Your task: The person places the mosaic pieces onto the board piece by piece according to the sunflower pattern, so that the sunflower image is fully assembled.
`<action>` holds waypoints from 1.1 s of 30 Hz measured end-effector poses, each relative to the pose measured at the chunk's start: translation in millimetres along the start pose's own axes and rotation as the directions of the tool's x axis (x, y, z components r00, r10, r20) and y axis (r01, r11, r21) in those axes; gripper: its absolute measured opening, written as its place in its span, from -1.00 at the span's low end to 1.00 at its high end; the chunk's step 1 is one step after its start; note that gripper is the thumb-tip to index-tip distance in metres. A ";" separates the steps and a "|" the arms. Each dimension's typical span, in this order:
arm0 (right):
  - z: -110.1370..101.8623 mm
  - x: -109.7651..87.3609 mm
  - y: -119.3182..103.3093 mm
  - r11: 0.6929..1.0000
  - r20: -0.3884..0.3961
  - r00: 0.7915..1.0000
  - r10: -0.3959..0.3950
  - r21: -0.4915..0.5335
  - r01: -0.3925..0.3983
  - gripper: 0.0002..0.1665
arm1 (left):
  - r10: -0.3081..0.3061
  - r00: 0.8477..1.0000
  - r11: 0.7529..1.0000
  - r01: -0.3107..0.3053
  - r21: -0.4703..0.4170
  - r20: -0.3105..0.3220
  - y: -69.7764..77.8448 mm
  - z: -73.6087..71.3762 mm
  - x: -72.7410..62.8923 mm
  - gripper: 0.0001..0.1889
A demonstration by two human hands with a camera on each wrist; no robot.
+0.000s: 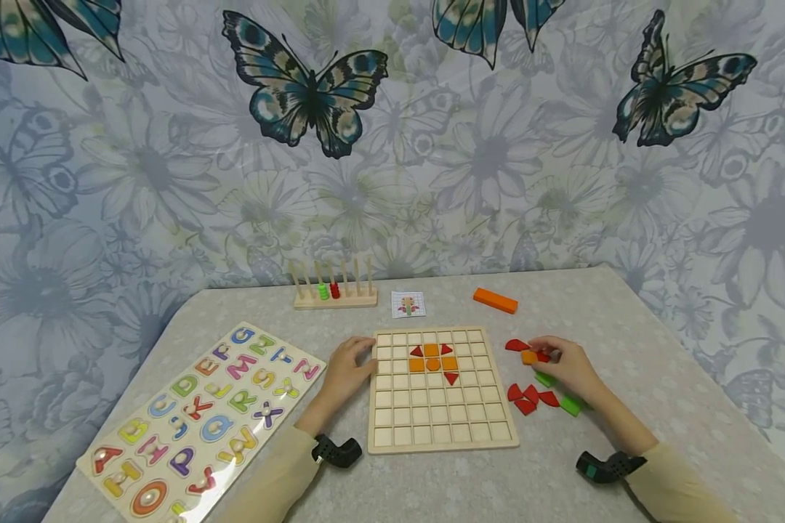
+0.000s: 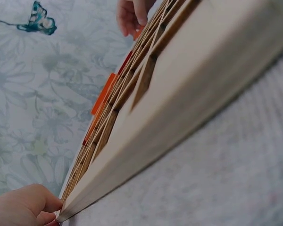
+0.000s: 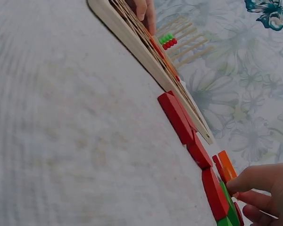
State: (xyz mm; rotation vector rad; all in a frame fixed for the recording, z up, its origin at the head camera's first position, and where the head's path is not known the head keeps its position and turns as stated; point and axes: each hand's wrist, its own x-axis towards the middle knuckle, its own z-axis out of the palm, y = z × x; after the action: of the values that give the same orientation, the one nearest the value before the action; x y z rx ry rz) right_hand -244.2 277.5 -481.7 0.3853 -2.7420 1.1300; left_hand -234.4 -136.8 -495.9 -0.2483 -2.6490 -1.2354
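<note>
A square-grid wooden board (image 1: 442, 421) lies in the middle of the table. Orange squares, an orange round piece (image 1: 434, 364) and several red triangles (image 1: 451, 378) sit in its upper cells. At the board's upper left edge, my left hand (image 1: 345, 374) rests its thumb and fingertips against the rim. To the right of the board, my right hand (image 1: 568, 369) pinches a small orange piece (image 1: 528, 357) between thumb and fingers. Red pieces (image 1: 525, 407) and green pieces (image 1: 570, 404) lie loose around and below that hand, which partly hides some of them.
On the left lies an alphabet puzzle board (image 1: 190, 407). Along the back stand a peg rack (image 1: 336, 298) with green and red beads, a small pattern card (image 1: 408, 305) and an orange bar (image 1: 495, 300). A butterfly-print cloth (image 1: 392, 196) hangs behind the table.
</note>
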 end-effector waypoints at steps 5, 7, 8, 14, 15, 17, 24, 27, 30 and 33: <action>4.4 0.5 -7.9 0.998 0.000 1.000 -0.009 0.068 0.009 -0.60 | -0.005 1.000 1.000 0.005 0.005 0.001 0.0 0.4 -0.5 -0.56; 8.3 1.0 -14.7 0.995 0.007 1.000 -0.018 0.103 0.017 -0.60 | -0.010 1.000 1.000 0.010 0.006 0.004 0.2 0.0 -0.6 -0.56; 10.7 1.3 -18.8 0.992 0.013 1.000 -0.020 0.121 0.018 -0.59 | -0.011 1.000 1.000 0.011 0.007 0.004 0.2 -0.1 -0.7 -0.56; 32.3 5.1 -45.8 0.985 0.059 0.996 -0.070 0.164 0.060 -0.57 | -0.006 1.000 1.000 0.006 0.009 -0.003 0.2 -0.2 -0.4 -0.57; 36.7 6.2 -50.3 0.983 0.066 0.994 -0.087 0.166 0.075 -0.58 | -0.007 1.000 1.000 0.007 0.009 -0.002 0.2 -0.1 -0.4 -0.57; 45.9 8.2 -59.7 0.978 0.080 0.991 -0.111 0.187 0.094 -0.59 | -0.008 1.000 1.000 0.008 0.009 0.000 0.4 0.1 -0.5 -0.57; 78.6 13.6 -86.5 0.952 0.146 0.968 -0.203 0.262 0.160 -0.63 | -0.009 1.000 1.000 0.009 0.006 0.002 0.2 1.4 -0.7 -0.57; 88.7 13.3 -93.1 0.946 0.176 0.958 -0.228 0.274 0.175 -0.63 | -0.002 1.000 1.000 0.002 0.008 0.004 0.1 1.6 -0.2 -0.57; 96.0 12.3 -97.3 0.945 0.205 0.951 -0.233 0.279 0.171 -0.63 | 0.000 1.000 1.000 0.000 0.012 0.003 0.3 1.0 0.0 -0.57; 100.1 11.3 -99.9 0.947 0.224 0.950 -0.218 0.283 0.150 -0.63 | -0.006 1.000 1.000 0.006 0.014 0.004 0.3 -0.1 0.2 -0.57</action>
State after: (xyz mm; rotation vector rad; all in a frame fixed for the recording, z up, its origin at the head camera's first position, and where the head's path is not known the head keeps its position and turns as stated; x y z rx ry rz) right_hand -229.9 136.3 -482.8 0.8601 -2.6874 1.4882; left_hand -234.4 -136.6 -495.6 -0.2415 -2.6628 -1.2184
